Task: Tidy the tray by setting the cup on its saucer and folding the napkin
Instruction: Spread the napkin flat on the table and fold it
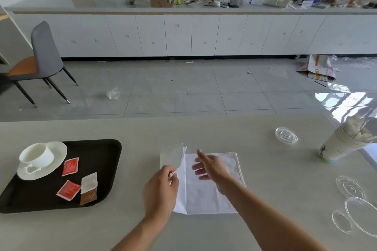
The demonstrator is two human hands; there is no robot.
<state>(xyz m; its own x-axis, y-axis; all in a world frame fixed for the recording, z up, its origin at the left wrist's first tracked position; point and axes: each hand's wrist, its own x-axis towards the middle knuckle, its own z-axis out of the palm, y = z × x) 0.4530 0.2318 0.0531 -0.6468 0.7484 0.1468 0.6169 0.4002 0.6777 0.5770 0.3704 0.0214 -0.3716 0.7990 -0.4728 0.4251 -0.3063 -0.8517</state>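
Napkin, a thin white square of cloth or soft paper (212,185), lies flat on the pale grey table (265,169), right of the black plastic tray (106,149) and near the person. Its left flap is lifted and curls over, pinched at the edge between thumb and fingers of the left hand (161,187). The right hand (212,167) is spread open and flat, fingers extended over the napkin's middle, holding nothing; whether it presses the sheet or hovers just above cannot be told. The material looks very light and limp, likely to sag, crease and slide on the smooth table, so it probably handles best when gripped at corners or hems while the other palm pins the flat part. On the tray's far left the white ceramic cup (37,155) already sits on its round white saucer (55,149), tilted toward the near rim; both look hard and breakable. Red sachets (70,166) lie beside them.
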